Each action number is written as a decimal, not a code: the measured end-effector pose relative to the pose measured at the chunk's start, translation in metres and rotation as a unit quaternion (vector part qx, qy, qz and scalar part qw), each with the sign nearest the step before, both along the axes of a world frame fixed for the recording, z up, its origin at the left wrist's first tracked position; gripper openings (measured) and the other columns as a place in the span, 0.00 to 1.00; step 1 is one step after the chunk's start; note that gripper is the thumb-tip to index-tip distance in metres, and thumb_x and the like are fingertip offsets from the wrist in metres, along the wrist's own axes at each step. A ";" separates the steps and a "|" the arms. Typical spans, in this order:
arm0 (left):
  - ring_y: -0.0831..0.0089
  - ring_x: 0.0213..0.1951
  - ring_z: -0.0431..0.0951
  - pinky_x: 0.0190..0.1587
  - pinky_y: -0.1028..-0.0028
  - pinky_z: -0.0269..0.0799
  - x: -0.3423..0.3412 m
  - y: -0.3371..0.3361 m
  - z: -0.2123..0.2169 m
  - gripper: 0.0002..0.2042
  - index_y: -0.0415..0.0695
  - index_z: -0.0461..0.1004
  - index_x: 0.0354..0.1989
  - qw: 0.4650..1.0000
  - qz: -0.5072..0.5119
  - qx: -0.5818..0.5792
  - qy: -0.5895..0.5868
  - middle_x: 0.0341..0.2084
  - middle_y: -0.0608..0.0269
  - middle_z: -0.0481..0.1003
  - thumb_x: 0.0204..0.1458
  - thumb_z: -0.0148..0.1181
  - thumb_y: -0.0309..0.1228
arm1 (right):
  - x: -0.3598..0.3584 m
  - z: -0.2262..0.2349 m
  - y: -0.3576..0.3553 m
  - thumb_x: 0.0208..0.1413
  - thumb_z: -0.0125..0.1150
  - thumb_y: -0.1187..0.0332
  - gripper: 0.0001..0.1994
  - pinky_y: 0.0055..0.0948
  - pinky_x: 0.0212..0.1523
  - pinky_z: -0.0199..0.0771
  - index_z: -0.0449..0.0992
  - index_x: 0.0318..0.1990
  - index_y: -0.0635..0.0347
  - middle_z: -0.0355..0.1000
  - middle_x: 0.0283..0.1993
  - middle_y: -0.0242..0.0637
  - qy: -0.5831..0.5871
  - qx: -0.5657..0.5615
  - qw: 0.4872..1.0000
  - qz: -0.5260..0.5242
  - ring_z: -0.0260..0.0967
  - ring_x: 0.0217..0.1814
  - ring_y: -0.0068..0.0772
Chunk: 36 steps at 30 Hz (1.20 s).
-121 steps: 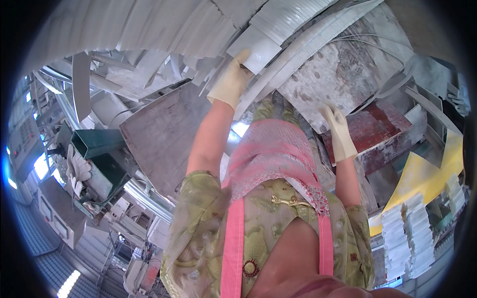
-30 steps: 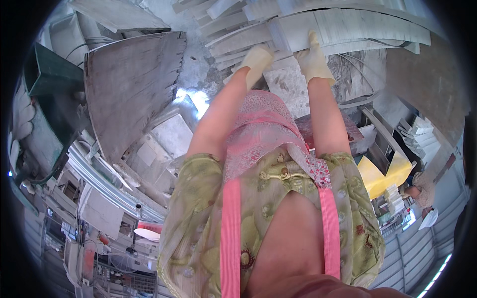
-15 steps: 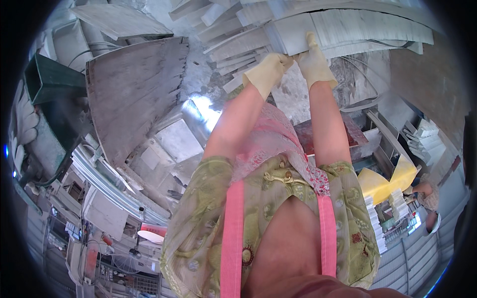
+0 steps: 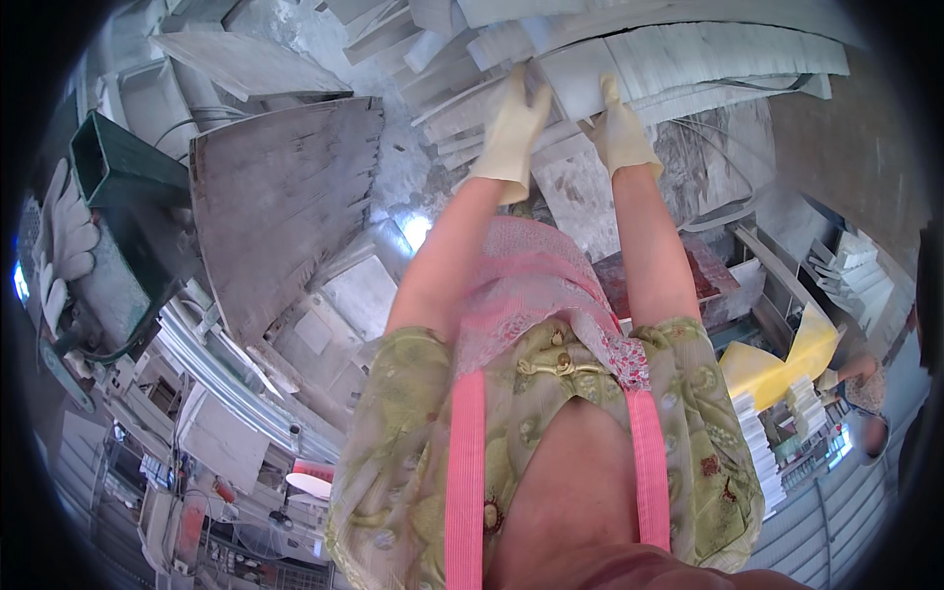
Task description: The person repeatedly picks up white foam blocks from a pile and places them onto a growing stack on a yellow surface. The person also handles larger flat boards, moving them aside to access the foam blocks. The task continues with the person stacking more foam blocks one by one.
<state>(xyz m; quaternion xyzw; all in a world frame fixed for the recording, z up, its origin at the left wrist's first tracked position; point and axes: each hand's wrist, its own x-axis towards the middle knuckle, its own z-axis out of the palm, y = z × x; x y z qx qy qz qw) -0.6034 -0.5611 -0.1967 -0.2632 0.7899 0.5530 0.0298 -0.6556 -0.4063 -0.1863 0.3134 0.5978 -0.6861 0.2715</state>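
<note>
Both gloved hands at 12 o'clock grip pale slab [image 4: 575, 84]: left hand [image 4: 511, 133], right hand [image 4: 621, 133]. Best keep grip even, slab level, clear of stack [image 4: 728, 49].

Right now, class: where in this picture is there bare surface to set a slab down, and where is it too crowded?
The large grey board left of the left hand has a bare face. The pale flat block below it is bare too. Around both gloved hands, left and right hand, the white strips lie stacked and overlapping: crowded.

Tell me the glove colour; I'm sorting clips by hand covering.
Pale cream, almost off-white, on the left hand and right hand; the head view shows it.
</note>
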 end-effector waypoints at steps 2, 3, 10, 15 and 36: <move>0.42 0.54 0.75 0.57 0.56 0.70 -0.005 0.012 0.001 0.29 0.35 0.70 0.60 0.997 0.031 -0.055 0.043 0.50 0.35 0.75 0.53 0.60 0.42 | 0.000 0.005 -0.004 0.65 0.55 0.43 0.35 0.49 0.65 0.69 0.66 0.64 0.68 0.66 0.65 0.44 -0.012 0.006 1.000 -0.003 0.64 0.68 0.42; 0.42 0.50 0.77 0.55 0.55 0.71 -0.007 0.017 -0.002 0.29 0.34 0.71 0.59 0.992 0.055 -0.084 0.072 0.47 0.34 0.77 0.52 0.61 0.41 | -0.001 0.007 -0.005 0.65 0.54 0.42 0.35 0.49 0.64 0.70 0.67 0.64 0.68 0.66 0.65 0.44 -0.014 0.006 1.000 -0.001 0.64 0.67 0.42; 0.44 0.56 0.73 0.60 0.55 0.67 -0.006 0.022 -0.025 0.29 0.33 0.72 0.59 0.989 0.053 -0.093 0.102 0.51 0.38 0.76 0.53 0.63 0.42 | 0.007 0.011 -0.015 0.69 0.48 0.45 0.31 0.44 0.60 0.76 0.68 0.63 0.67 0.68 0.62 0.46 -0.038 0.033 0.999 0.004 0.71 0.60 0.41; 0.46 0.55 0.74 0.59 0.56 0.68 -0.009 0.018 -0.024 0.29 0.32 0.72 0.57 0.994 0.046 -0.048 0.086 0.51 0.39 0.76 0.53 0.63 0.43 | 0.013 0.005 -0.018 0.68 0.44 0.44 0.34 0.38 0.53 0.80 0.70 0.60 0.74 0.72 0.56 0.46 -0.002 0.060 0.998 -0.026 0.75 0.52 0.38; 0.40 0.35 0.81 0.43 0.49 0.77 -0.036 0.015 -0.009 0.18 0.37 0.72 0.47 0.968 -0.124 -0.209 -0.065 0.38 0.36 0.79 0.60 0.53 0.42 | -0.015 -0.021 -0.004 0.70 0.49 0.57 0.26 0.48 0.59 0.75 0.59 0.68 0.64 0.67 0.65 0.49 -0.025 0.084 0.995 0.043 0.68 0.65 0.49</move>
